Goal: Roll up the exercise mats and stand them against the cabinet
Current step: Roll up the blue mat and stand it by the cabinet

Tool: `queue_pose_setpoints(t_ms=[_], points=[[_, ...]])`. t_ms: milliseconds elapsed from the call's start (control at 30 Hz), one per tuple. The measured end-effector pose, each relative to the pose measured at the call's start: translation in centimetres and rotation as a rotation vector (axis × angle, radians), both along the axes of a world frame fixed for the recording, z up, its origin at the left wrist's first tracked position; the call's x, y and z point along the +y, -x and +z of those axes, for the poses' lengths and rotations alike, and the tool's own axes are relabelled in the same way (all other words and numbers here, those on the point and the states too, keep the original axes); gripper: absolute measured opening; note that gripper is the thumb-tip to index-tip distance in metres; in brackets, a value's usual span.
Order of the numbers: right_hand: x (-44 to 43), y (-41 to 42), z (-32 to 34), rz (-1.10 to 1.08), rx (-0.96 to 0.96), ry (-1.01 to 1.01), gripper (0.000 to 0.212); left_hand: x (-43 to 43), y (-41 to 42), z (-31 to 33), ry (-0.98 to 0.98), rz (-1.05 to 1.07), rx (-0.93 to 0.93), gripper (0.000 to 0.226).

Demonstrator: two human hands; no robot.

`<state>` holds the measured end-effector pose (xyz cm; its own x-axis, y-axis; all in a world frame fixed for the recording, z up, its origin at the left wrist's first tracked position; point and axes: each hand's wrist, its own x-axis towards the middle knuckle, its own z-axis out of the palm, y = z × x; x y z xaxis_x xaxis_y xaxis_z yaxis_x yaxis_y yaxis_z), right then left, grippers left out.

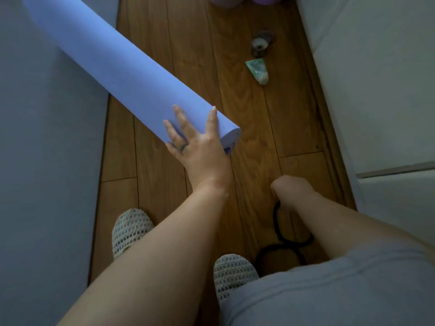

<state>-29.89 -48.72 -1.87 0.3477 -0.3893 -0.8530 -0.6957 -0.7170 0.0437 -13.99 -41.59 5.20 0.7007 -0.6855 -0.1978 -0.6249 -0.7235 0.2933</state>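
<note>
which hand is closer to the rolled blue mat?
Left. The left hand presses on the rolled blue mat near its end; the right hand is off it, lower right, gripping a black strap.

The rolled mat [113, 67] ran out past the top-left edge, and two purple shapes [223, 1] were cropped at the top. The right hand [290, 190] hid its curled fingers and the upper end of the black cord [275, 220].
</note>
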Motion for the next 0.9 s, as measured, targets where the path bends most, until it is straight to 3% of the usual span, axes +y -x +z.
queue_pose_setpoints(t_ms=[100,167,367,533,733,900], points=[[-0.3,-0.3,-0.2,0.048,-0.005,0.03,0.021,-0.4,0.1,-0.1,0.011,0.008,0.011,0.079],[-0.7,-0.7,0.1,0.029,-0.032,0.014,0.013,-0.3,0.1,-0.1,0.004,0.011,0.001,0.081],[-2.6,-3.3,5.4,-0.22,-0.243,-0.076,0.016,1.1,-1.2,3.3,0.004,0.009,-0.002,0.083],[-3.7,-6.2,15.2,-0.396,-0.558,-0.033,0.019,2.6,-3.2,11.1,0.052,0.019,0.028,0.078],[0.3,-7.9,30.5,-0.631,-0.954,-0.172,0.029,6.6,-3.7,22.3,0.133,-0.008,0.053,0.071],[6.7,-7.2,40.7,-0.496,-1.156,-0.247,0.029,12.5,-3.5,32.7,0.204,-0.054,0.015,0.054]])
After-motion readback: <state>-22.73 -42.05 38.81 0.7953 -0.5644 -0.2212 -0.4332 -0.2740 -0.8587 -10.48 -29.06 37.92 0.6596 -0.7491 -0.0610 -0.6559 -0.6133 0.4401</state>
